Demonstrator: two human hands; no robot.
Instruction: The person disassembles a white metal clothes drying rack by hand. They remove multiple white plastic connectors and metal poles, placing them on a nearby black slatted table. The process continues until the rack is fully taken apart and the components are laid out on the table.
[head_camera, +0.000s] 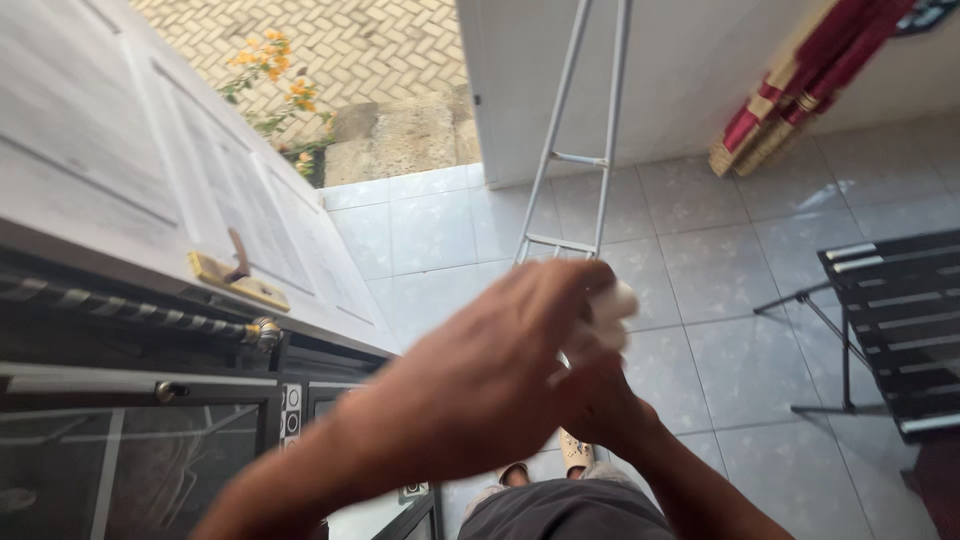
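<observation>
At frame centre, the left hand (500, 370) and right hand (592, 395) pinch a white cloth (612, 305): probably soft, light, bunchable anywhere.

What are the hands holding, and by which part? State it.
A small white wad, perhaps cloth or tissue, pinched between the left hand and right hand; which part cannot be told.

**Floor and items resting on it**

The floor (700, 230) is laid with pale glossy square tiles. An aluminium ladder (570, 160) stands on it near the open doorway edge. A red and gold fabric bundle (790, 100) rests at the far wall edge. A black slatted folding table (900, 320) stands at the right edge. A sandalled foot (577, 452) stands at the near edge.
</observation>
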